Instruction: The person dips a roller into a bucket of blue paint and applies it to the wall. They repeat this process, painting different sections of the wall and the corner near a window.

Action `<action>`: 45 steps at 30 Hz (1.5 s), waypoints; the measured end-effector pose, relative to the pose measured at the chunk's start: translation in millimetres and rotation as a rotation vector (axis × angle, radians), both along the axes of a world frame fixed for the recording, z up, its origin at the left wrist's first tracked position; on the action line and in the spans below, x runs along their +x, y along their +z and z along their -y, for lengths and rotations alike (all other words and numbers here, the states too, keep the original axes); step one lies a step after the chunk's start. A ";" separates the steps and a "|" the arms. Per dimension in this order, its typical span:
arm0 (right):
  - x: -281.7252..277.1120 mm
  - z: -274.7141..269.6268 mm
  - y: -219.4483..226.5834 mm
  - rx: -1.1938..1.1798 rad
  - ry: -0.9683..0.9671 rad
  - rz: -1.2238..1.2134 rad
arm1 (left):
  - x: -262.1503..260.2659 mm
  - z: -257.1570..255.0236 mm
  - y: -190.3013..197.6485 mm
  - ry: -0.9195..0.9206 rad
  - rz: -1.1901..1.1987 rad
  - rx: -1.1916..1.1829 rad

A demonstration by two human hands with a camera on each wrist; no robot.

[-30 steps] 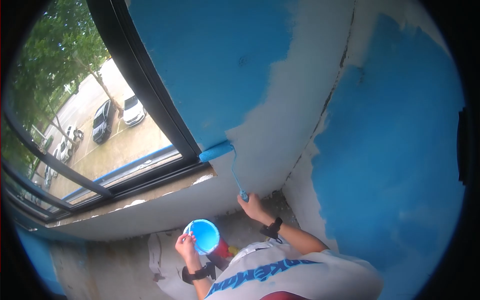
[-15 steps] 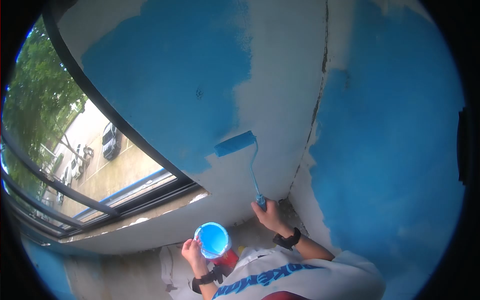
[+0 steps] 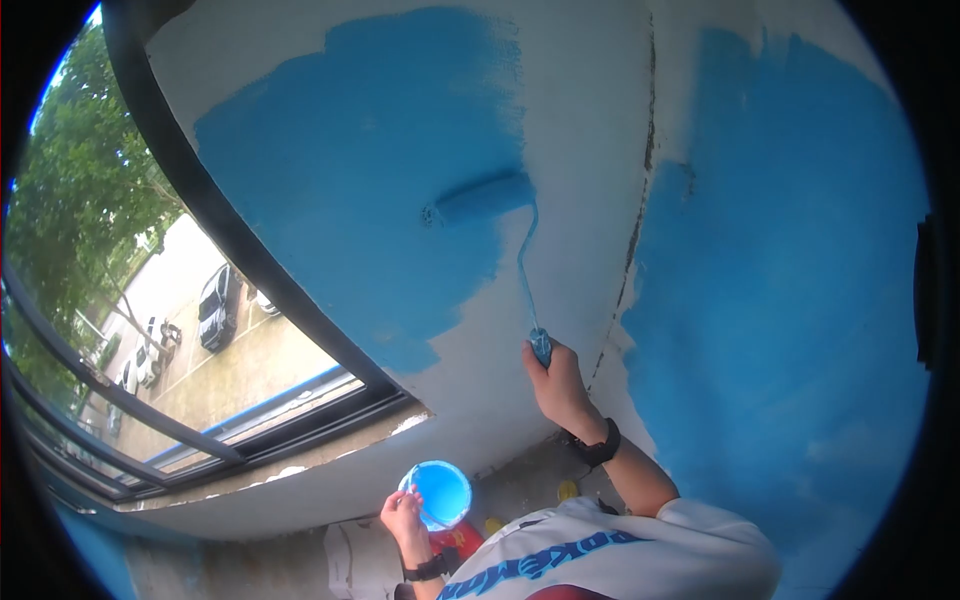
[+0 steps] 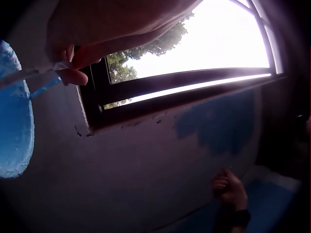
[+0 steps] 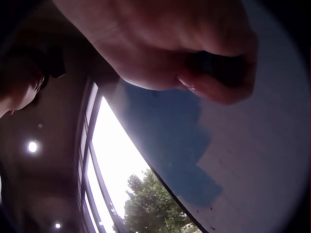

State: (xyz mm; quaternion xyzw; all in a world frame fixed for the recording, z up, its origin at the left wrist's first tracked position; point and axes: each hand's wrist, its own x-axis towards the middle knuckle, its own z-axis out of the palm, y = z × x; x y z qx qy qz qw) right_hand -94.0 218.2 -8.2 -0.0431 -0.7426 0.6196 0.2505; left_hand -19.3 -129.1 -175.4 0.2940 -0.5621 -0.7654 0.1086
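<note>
In the head view, my right hand (image 3: 560, 390) grips the handle of a paint roller (image 3: 486, 200). Its blue sleeve lies against the painted patch (image 3: 350, 150) on the wall beside the window, its right end near the patch's edge. My left hand (image 3: 402, 517) holds up a small bucket (image 3: 467, 488) of bright blue paint (image 3: 443, 492) by its handle. The left wrist view shows thumb and fingers pinching that handle, with the bucket's paint-smeared rim (image 4: 30, 141) at the left. In the right wrist view the curled fingers show, but the roller is hardly visible.
A dark-framed window (image 3: 330, 340) stands left of the painted patch, its chipped sill (image 3: 400, 425) below. A cracked corner seam (image 3: 640, 200) separates this wall from another blue-painted wall (image 3: 780, 280). Something red (image 3: 462, 542) shows under the bucket.
The roller has moved up the wall, from beside the window's lower corner into the blue patch, with my right hand rising after it. The left hand still holds the bucket low down.
</note>
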 end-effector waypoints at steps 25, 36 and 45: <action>23.1 40.3 -49.3 -0.069 0.038 0.139 | -9.5 27.7 -30.5 -0.063 0.039 -0.002; 50.5 27.5 -79.2 -0.204 0.086 0.223 | -13.9 31.4 -43.2 -0.025 0.048 0.003; 3.4 -10.9 -2.8 -0.377 0.116 0.138 | -19.0 31.4 -50.9 -0.040 0.038 0.025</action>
